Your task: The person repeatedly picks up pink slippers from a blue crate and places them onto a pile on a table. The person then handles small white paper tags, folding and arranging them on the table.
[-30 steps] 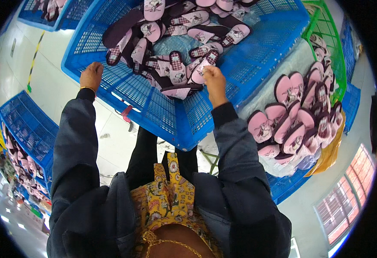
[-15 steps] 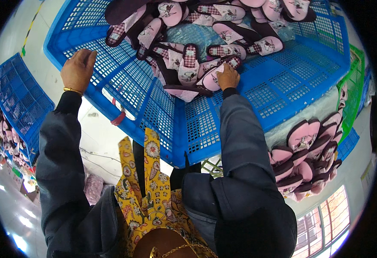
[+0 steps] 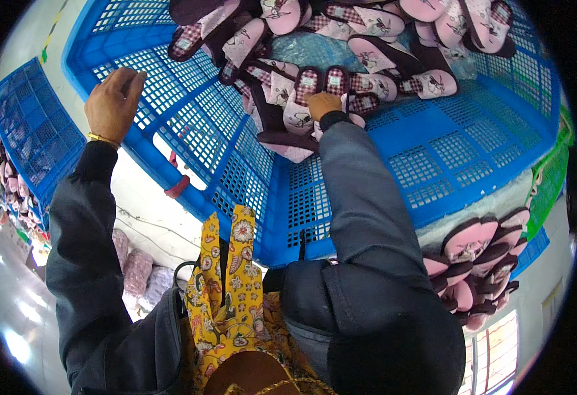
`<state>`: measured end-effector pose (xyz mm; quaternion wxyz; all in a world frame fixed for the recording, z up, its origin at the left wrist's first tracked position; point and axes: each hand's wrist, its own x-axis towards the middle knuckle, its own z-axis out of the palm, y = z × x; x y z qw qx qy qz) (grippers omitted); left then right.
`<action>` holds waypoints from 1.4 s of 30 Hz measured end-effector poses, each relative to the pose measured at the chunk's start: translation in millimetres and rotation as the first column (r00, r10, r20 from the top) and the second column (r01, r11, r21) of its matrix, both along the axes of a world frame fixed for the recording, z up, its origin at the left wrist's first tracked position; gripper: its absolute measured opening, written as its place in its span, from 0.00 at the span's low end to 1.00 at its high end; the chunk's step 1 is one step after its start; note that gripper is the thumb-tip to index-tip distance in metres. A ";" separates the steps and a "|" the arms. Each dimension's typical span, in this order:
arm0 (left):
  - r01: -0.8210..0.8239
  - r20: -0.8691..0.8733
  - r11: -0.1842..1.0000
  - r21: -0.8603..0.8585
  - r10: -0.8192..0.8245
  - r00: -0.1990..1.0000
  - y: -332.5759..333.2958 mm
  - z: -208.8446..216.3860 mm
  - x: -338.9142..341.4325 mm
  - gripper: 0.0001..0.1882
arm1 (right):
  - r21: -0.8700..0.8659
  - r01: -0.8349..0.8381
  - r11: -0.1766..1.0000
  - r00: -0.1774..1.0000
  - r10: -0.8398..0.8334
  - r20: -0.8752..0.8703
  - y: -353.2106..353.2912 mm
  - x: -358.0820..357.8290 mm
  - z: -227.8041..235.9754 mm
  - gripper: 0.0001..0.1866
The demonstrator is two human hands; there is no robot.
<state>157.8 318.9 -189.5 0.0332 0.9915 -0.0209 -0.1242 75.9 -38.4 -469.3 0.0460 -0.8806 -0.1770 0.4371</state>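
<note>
Pink slippers with dark purple soles and checked insoles lie heaped in a large blue plastic basket (image 3: 433, 158). My right hand (image 3: 325, 105) reaches into the near part of the heap, its fingers bent onto a slipper (image 3: 336, 81) whose checked heel end points away from me. Close against its left side lies another slipper (image 3: 298, 115), turned the same way. The fingertips and the toe of the held slipper are partly hidden. At the basket's left rim is my left hand (image 3: 112, 105), with loosely bent fingers, thumb apart and nothing in it.
More pink slippers (image 3: 473, 243) are piled outside the basket at the right, near a green crate (image 3: 553, 181). Another blue basket (image 3: 35, 125) stands at the far left. Clear plastic wrap (image 3: 315, 52) shows among the slippers. A red tie (image 3: 178, 187) hangs on the basket's rim.
My right hand has moved left, and the slipper under it now lies alongside its neighbour, heel end away from me. My left hand stays by the rim. The view has shifted slightly.
</note>
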 end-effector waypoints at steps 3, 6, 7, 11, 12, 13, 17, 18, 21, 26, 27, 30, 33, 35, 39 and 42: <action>-0.006 0.009 1.000 -0.027 0.006 1.000 -1.4 0.7 1.8 0.10 | -0.164 -0.042 0.986 0.981 0.009 -0.195 17.5 2.9 -29.7 0.15; -0.019 0.026 0.999 -0.039 0.020 0.999 1.5 -1.4 -0.3 0.09 | -0.136 -0.099 0.986 0.993 0.089 -0.078 12.9 -6.5 -34.2 0.15; -0.017 0.036 0.999 -0.046 0.019 0.999 0.8 -2.4 -0.5 0.09 | -0.123 -0.095 0.988 0.995 0.093 -0.017 7.6 -11.5 -40.0 0.14; 0.000 0.032 0.998 -0.069 0.002 0.999 6.1 -1.1 -0.5 0.10 | -0.006 -0.017 1.000 0.992 0.018 0.128 -1.0 -22.8 -13.2 0.12; -0.011 0.025 0.998 -0.064 0.012 1.000 5.4 1.7 0.3 0.10 | 0.042 -0.011 0.999 0.978 0.003 0.207 -8.8 -22.5 0.6 0.10; -0.020 0.017 0.998 -0.058 0.021 1.000 4.9 3.9 0.8 0.10 | 0.024 0.128 0.992 0.975 -0.130 0.181 -11.4 -20.8 12.6 0.11; 0.025 0.089 0.997 -0.079 -0.018 0.996 3.6 2.2 0.2 0.12 | 0.182 0.605 0.775 0.792 -0.610 -0.033 -44.1 -10.7 61.1 0.14; 0.028 0.095 0.996 -0.090 -0.020 0.995 5.5 2.0 -1.3 0.12 | 0.227 0.699 0.678 0.708 -0.702 -0.079 -45.8 -5.6 83.0 0.15; 0.026 0.081 0.993 -0.119 -0.016 0.997 3.8 3.5 -1.0 0.12 | 0.429 0.901 0.063 0.264 -0.864 -0.428 -47.8 -10.9 132.0 0.16; -0.010 0.027 0.936 -0.353 0.021 0.999 14.4 -0.2 -9.8 0.13 | 0.424 0.724 -0.545 -0.090 -0.684 -0.724 -3.5 -15.7 311.3 0.14; -0.095 -0.033 0.884 -0.458 0.090 0.995 10.2 1.7 -18.6 0.13 | 0.435 0.660 -0.612 -0.104 -0.648 -0.755 0.2 -25.3 338.8 0.14; -0.166 -0.123 0.763 -0.624 0.113 0.986 9.7 -15.2 -50.7 0.13 | 0.485 0.530 -0.696 -0.136 -0.634 -0.761 9.9 -56.0 414.0 0.11; -0.138 -0.217 0.690 -0.710 -0.029 0.976 -10.9 28.8 -104.0 0.14 | 0.549 0.445 -0.707 -0.212 -0.679 -0.703 7.9 -107.0 476.6 0.07; -0.181 -0.296 0.687 -0.704 -0.052 0.954 -18.2 60.9 -143.9 0.16 | 0.610 0.410 -0.679 -0.216 -0.721 -0.658 6.5 -136.3 514.6 0.08; -0.106 -0.377 0.742 -0.662 -0.208 0.903 17.5 63.3 -195.5 0.14 | 0.783 0.325 -0.531 -0.231 -0.847 -0.478 -6.0 -183.0 580.5 0.08; -0.102 -0.478 0.844 -0.526 -0.195 0.856 45.6 58.3 -209.5 0.12 | 0.706 0.094 -0.702 -0.262 -0.701 -0.663 -38.2 -229.8 601.2 0.08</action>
